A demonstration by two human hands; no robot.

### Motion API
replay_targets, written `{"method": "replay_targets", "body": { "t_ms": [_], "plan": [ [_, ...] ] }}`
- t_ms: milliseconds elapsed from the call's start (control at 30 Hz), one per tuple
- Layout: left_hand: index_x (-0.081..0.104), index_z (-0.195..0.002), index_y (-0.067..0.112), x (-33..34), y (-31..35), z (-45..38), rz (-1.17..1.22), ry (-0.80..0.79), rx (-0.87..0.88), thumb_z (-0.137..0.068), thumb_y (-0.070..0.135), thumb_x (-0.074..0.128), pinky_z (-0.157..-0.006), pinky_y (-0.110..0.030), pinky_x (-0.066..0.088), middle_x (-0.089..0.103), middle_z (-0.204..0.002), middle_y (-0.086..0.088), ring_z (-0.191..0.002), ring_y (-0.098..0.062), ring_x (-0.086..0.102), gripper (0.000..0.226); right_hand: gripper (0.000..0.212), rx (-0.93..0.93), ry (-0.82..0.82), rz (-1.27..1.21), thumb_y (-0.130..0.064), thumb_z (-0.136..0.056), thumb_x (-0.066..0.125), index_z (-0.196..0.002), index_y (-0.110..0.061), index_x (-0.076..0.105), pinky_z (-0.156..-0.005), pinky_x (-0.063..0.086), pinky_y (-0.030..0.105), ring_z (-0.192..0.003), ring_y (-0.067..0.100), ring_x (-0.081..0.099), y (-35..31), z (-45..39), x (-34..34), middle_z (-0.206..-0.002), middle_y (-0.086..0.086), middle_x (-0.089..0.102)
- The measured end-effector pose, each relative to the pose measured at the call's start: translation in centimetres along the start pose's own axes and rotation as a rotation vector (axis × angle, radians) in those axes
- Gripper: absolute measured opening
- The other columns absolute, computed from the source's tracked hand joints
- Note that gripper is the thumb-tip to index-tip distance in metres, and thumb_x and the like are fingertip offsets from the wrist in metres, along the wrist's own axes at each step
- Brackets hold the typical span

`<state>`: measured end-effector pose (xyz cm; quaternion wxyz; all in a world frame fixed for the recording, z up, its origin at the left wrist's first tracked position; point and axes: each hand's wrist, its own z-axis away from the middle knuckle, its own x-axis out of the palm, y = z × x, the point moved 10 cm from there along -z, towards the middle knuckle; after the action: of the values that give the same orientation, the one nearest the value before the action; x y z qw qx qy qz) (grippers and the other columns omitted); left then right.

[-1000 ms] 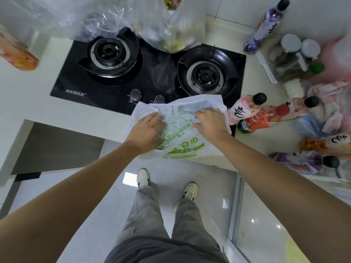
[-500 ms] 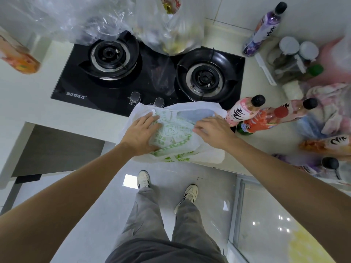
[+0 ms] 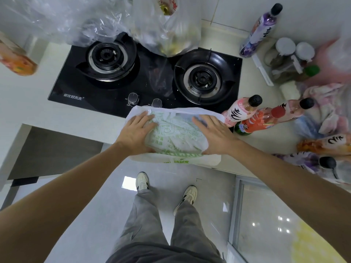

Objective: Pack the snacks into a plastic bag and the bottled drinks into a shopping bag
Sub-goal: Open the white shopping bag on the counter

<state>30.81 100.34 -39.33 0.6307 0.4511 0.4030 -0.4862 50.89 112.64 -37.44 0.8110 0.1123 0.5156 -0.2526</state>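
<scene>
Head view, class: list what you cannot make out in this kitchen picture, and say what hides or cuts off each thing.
- White shopping bag: whether anything is inside; it lies flat under the left hand and right hand.
- Clear plastic bag: its contents are blurred by crinkled film, and its top is cut off by the frame edge.
- Orange bottle: label blurred at the left edge.
- Purple bottle: label blurred, partly cut off at the right.

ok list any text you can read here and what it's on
Stove: white brand print, front left, too small to read.
White bag: green print, upside down and creased, unreadable.
Pink bottle: large black lettering, stylised, not legible.
Purple bottle: black lettering, unreadable.
Orange bottle: black lettering, unreadable.
</scene>
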Motion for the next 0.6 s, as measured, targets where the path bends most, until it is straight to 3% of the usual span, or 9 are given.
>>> {"method": "replay_targets", "body": {
  "t_ms": [100,167,300,600],
  "plan": [
    [0.033,-0.155,0.034,0.0,-0.5,-0.4,-0.023,-0.035,-0.029,-0.062,0.083,0.071,-0.127,-0.048,0.013,0.016,-0.168,0.001,-0.157,-0.023,0.007,0.111,0.142,-0.015,-0.088,0.019,-0.067,-0.064,0.084,-0.164,-0.035,-0.012,-0.122,0.028,0.049,-0.15,0.034,0.016,0.2,0.0,1.2,-0.167,0.011,0.002],
    [0.031,-0.154,0.036,-0.3,-0.7,-0.6,-0.042,-0.032,-0.032,-0.059,0.088,0.067,-0.126,-0.051,0.014,0.014,-0.168,0.0,-0.156,-0.025,0.008,0.114,0.143,-0.012,-0.085,0.02,-0.069,-0.064,0.083,-0.163,-0.037,-0.016,-0.123,0.027,0.049,-0.151,0.035,0.015,0.3,-0.3,1.3,-0.168,0.012,-0.002],
    [0.03,-0.152,0.037,-0.9,-0.8,-1.0,-0.071,-0.006,-0.032,-0.052,0.097,0.051,-0.123,-0.055,0.018,0.015,-0.166,-0.003,-0.154,-0.029,0.014,0.119,0.144,-0.003,-0.03,0.037,-0.073,-0.062,0.081,-0.164,-0.037,-0.014,-0.12,0.03,0.046,-0.147,0.033,0.024,0.5,-0.9,0.7,-0.164,0.012,0.006],
    [0.012,-0.159,0.034,0.2,-0.3,-1.0,-0.141,-0.121,-0.086,-0.066,0.086,0.065,-0.126,-0.052,0.005,-0.003,-0.169,-0.006,-0.156,-0.031,-0.002,0.12,0.142,0.039,-0.016,0.04,-0.07,-0.064,0.082,-0.164,-0.035,-0.013,-0.12,0.029,0.043,-0.148,0.031,0.026,0.6,-1.6,2.0,-0.164,0.011,0.011]
  ]
}}
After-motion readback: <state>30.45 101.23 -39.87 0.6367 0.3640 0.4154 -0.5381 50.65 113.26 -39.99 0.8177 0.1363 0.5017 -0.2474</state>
